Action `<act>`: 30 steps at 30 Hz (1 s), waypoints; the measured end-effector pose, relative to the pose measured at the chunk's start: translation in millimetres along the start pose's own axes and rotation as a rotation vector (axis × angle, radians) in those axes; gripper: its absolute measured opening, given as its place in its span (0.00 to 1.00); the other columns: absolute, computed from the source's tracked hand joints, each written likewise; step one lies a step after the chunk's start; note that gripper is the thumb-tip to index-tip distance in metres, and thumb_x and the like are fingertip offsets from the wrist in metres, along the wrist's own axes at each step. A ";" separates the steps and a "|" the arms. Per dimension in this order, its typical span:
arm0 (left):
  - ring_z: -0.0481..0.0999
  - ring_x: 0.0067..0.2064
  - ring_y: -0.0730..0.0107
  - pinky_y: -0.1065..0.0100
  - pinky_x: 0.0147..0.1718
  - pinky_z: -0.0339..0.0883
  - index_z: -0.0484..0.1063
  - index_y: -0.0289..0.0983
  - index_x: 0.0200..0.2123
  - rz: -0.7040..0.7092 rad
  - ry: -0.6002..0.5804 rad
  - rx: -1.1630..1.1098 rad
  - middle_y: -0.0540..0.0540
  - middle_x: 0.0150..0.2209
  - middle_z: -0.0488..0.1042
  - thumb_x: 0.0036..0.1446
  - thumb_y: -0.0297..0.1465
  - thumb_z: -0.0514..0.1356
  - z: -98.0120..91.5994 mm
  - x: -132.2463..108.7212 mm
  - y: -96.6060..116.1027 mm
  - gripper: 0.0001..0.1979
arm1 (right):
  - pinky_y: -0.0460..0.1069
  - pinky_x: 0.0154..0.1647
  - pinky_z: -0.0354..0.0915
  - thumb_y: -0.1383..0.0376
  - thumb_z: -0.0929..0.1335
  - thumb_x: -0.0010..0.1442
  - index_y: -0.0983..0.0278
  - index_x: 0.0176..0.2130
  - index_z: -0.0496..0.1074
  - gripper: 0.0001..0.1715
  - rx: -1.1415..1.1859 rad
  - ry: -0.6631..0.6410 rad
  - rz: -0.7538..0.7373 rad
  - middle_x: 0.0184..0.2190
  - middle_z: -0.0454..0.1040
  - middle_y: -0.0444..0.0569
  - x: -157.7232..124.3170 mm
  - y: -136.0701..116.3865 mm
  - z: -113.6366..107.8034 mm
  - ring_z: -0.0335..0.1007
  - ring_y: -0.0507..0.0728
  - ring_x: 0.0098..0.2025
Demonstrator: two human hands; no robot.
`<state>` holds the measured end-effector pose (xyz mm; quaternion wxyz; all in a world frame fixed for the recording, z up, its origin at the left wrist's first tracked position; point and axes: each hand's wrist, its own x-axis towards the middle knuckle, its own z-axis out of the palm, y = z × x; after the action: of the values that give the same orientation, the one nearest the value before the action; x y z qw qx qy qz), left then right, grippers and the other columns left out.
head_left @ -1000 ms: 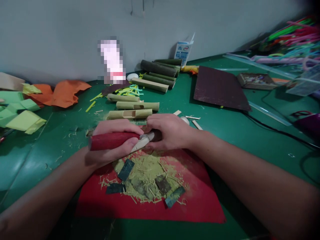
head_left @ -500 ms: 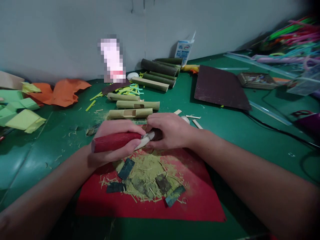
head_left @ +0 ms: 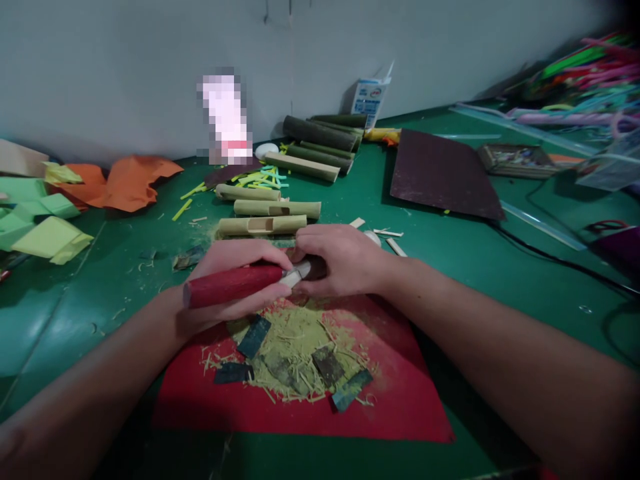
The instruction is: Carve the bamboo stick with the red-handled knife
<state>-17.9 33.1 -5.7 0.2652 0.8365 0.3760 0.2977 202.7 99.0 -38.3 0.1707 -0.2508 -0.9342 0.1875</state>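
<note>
My left hand (head_left: 235, 260) is wrapped round the red wooden handle (head_left: 235, 285) of a knife, whose short metal blade (head_left: 299, 272) points right. Opposite it, my right hand (head_left: 340, 257) grips a piece of bamboo (head_left: 316, 267), dark outside and pale where cut; the fingers hide most of it. The blade meets the bamboo between both hands. Beneath lies a red sheet (head_left: 390, 407) strewn with pale shavings and dust (head_left: 295, 333) and several dark bark strips (head_left: 254, 336). Just behind the hands is a peeled bamboo tube (head_left: 285, 224) with a cut notch.
More bamboo tubes (head_left: 320, 137) lie at the back, near a drink carton (head_left: 369, 100) and a blurred phone-like screen (head_left: 227, 120). A dark brown board (head_left: 445, 177) and a black cable (head_left: 565, 257) are to the right. Orange paper (head_left: 143, 181) and green paper (head_left: 47, 240) lie left.
My left thumb has slid slightly right along the bamboo, towards my right hand. Otherwise both hands keep their hold, and the view has shifted a little.
</note>
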 end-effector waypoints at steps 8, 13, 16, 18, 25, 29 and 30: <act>0.79 0.32 0.65 0.65 0.28 0.71 0.75 0.42 0.36 -0.003 0.081 -0.018 0.48 0.32 0.81 0.58 0.33 0.62 6.3 1.5 0.4 0.03 | 0.48 0.33 0.51 0.55 0.72 0.53 0.63 0.33 0.71 0.14 0.026 0.010 -0.021 0.30 0.67 0.44 -0.6 1.9 -0.9 0.63 0.53 0.34; 0.78 0.30 0.68 0.68 0.27 0.70 0.74 0.40 0.33 0.021 0.117 0.041 0.49 0.30 0.79 0.57 0.32 0.62 2.6 -1.2 0.8 0.02 | 0.47 0.33 0.50 0.56 0.73 0.54 0.63 0.35 0.72 0.14 0.037 -0.002 -0.033 0.31 0.68 0.44 -1.0 1.9 -3.0 0.60 0.52 0.33; 0.77 0.31 0.68 0.68 0.28 0.68 0.74 0.40 0.33 0.031 0.093 0.017 0.49 0.31 0.79 0.57 0.31 0.61 1.3 -5.5 -5.1 0.02 | 0.47 0.33 0.51 0.56 0.73 0.54 0.64 0.36 0.73 0.15 0.041 0.002 -0.031 0.32 0.68 0.44 -1.8 1.8 -3.8 0.61 0.52 0.33; 0.77 0.32 0.69 0.68 0.30 0.68 0.75 0.41 0.33 0.041 0.111 0.022 0.50 0.32 0.78 0.57 0.31 0.61 0.7 -8.9 -10.5 0.02 | 0.47 0.34 0.51 0.56 0.73 0.55 0.63 0.39 0.74 0.15 0.053 -0.002 -0.039 0.33 0.69 0.44 -2.3 2.2 -4.0 0.63 0.53 0.35; 0.75 0.29 0.71 0.69 0.28 0.66 0.75 0.40 0.32 0.047 0.108 0.016 0.51 0.30 0.77 0.56 0.30 0.61 0.0 -11.2 -11.4 0.02 | 0.47 0.34 0.52 0.56 0.74 0.54 0.63 0.41 0.76 0.18 0.056 -0.012 -0.012 0.34 0.71 0.45 -2.1 2.4 -3.5 0.65 0.54 0.36; 0.75 0.31 0.71 0.68 0.30 0.68 0.77 0.43 0.33 0.029 0.289 0.003 0.52 0.31 0.78 0.59 0.31 0.61 2.2 -9.9 -5.8 0.04 | 0.48 0.34 0.51 0.56 0.74 0.53 0.63 0.40 0.75 0.17 0.056 -0.012 -0.008 0.33 0.70 0.44 -1.9 1.0 -2.6 0.65 0.54 0.36; 0.75 0.31 0.71 0.68 0.31 0.69 0.77 0.43 0.34 0.022 0.306 0.001 0.52 0.32 0.79 0.59 0.31 0.61 2.7 -9.2 -4.6 0.04 | 0.48 0.34 0.51 0.56 0.74 0.53 0.62 0.40 0.75 0.17 0.057 -0.006 -0.005 0.32 0.70 0.43 -1.8 0.8 -2.3 0.64 0.53 0.36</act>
<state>-23.1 28.0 -13.4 0.2010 0.7856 0.4030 0.4243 205.5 99.3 -37.0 0.1753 -0.2429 -0.9297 0.2143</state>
